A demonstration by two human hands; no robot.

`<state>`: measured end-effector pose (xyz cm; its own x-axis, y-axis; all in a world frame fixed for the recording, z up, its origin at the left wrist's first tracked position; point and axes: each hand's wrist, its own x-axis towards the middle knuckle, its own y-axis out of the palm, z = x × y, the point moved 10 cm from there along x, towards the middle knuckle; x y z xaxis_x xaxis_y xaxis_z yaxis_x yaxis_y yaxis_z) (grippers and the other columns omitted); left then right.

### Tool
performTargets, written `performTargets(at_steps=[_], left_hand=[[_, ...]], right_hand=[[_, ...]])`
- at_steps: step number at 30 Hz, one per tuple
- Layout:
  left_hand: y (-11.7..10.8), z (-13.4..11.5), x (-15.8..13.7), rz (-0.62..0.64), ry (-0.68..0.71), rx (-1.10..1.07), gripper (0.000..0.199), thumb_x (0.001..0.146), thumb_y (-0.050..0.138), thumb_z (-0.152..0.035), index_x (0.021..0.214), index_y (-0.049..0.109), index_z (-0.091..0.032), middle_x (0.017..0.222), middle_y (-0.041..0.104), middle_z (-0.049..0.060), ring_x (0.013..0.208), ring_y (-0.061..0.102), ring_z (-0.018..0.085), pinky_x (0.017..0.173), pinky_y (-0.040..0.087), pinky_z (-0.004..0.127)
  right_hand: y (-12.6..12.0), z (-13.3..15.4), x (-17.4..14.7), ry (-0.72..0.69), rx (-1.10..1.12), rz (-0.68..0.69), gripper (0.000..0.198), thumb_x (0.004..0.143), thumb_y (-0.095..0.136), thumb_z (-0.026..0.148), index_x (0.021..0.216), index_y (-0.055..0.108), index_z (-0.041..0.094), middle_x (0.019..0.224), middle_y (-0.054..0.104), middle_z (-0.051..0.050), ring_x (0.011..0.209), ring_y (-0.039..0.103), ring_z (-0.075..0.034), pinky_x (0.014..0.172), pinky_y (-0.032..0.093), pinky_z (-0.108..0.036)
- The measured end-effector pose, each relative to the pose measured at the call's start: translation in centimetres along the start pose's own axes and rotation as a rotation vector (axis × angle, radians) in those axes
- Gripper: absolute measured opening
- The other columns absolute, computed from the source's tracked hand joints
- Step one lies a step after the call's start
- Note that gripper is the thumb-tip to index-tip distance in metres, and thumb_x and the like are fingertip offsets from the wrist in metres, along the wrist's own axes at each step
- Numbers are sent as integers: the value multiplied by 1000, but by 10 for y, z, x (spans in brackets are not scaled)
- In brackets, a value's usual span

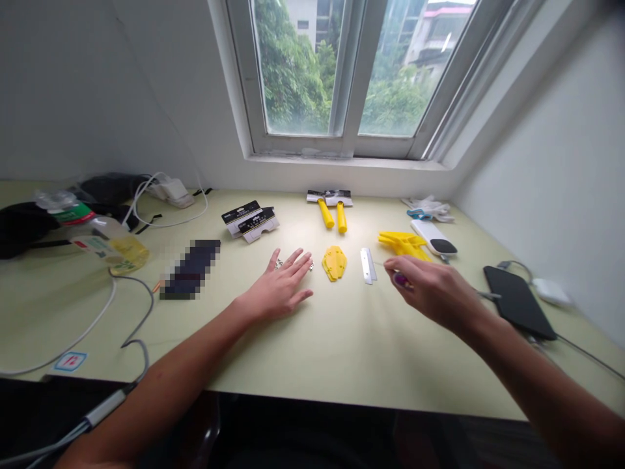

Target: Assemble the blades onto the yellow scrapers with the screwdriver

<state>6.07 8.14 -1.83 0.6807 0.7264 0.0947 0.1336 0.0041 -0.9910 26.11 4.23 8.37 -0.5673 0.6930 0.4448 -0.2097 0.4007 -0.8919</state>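
My left hand (280,285) lies with fingers spread over some small metal bits (311,266), likely screws, mostly hidden beneath it. Just right of it are flat yellow plastic pieces (334,263) with small round holes or bumps. Farther right lie metal blades (367,266) with holes, side by side. My right hand (430,286) is closed around a screwdriver (401,280) with a purple handle, its thin shaft pointing left toward the blades. Yellow plastic parts (403,243) lie behind that hand. Two yellow handles (342,218) with black-and-white cards on them rest near the window.
Folded black-and-white cards (250,221) stand at back left. A tilted plastic bottle (97,234), cables and a pixelated dark object (191,270) are on the left. On the right are a black phone (518,301), a white device (433,237) and a crumpled plastic bag (432,208).
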Motion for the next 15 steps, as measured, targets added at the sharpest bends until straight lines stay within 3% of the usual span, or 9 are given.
performTargets(at_steps=[4,8,11,13,15], left_hand=[[-3,-1,-2,0,-13,-15,67,99,28,-52,155,17,-15,161,15,9,150,5,25,118,-10,54],[-8,-1,-2,-15,-15,-45,65,99,34,-49,153,23,-14,160,20,12,149,11,28,118,0,60],[-26,-7,0,-111,42,-77,60,98,42,-44,149,31,-15,157,28,16,147,21,32,116,15,63],[-58,-24,-7,-274,157,-130,52,97,47,-35,145,38,-17,151,40,17,141,35,30,112,30,58],[-102,-53,-33,-517,331,-225,45,94,51,-25,139,44,-19,134,58,15,127,52,26,104,45,49]], right_hand=[[53,-16,27,80,-152,160,17,86,46,13,87,63,15,79,69,-7,68,64,-18,53,35,-28],[87,-19,22,149,-154,364,19,90,47,25,84,62,16,77,69,-6,58,59,-16,48,22,-28],[84,-11,15,153,-115,373,22,92,47,33,85,62,18,86,70,-6,58,58,-14,48,18,-28],[70,0,13,146,-116,321,23,93,45,34,84,60,18,83,69,-5,57,57,-14,49,18,-29],[54,21,11,109,-98,294,25,93,44,35,79,56,19,71,65,-4,55,55,-14,50,17,-30]])
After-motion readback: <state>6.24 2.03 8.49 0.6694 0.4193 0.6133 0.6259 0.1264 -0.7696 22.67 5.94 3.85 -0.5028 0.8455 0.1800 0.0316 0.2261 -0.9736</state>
